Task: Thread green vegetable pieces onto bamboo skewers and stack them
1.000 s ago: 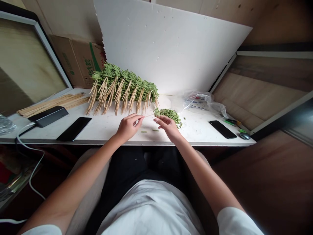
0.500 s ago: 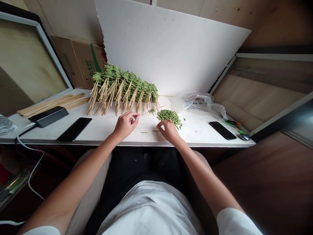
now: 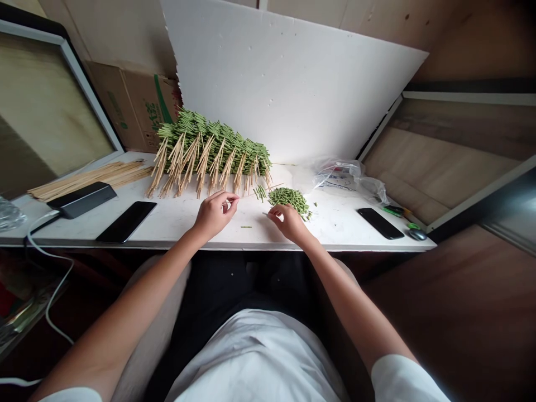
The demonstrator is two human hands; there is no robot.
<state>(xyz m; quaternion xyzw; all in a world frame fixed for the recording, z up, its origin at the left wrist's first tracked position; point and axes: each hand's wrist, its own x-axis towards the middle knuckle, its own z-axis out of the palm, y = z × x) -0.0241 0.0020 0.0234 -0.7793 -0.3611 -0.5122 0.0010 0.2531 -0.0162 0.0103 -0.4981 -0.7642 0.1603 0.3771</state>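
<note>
My left hand point(image 3: 215, 215) is closed in a pinch around a thin bamboo skewer point(image 3: 235, 200), mostly hidden by the fingers. To its right, my right hand point(image 3: 288, 221) pinches a short cut green stem piece point(image 3: 265, 213) between thumb and fingertips. Right behind the right hand lies a heap of cut green stem pieces point(image 3: 288, 196). A few separate pieces point(image 3: 259, 192) lie left of the heap, and one single piece point(image 3: 246, 226) rests between the hands near the table's front. A long stack of skewers threaded with green pieces point(image 3: 218, 142) stands behind my left hand, bare ends toward me.
Loose bamboo skewers point(image 3: 92, 177) lie at the left by a dark grey box point(image 3: 84, 199) with a white cable. One phone point(image 3: 127, 221) lies on the left, another point(image 3: 380, 223) on the right. Plastic bags point(image 3: 352, 174), a mouse point(image 3: 417, 233) and a white board point(image 3: 293, 84) are beyond.
My right hand has taken up a short green piece that lay on the table by its fingertips. The left hand has hardly moved.
</note>
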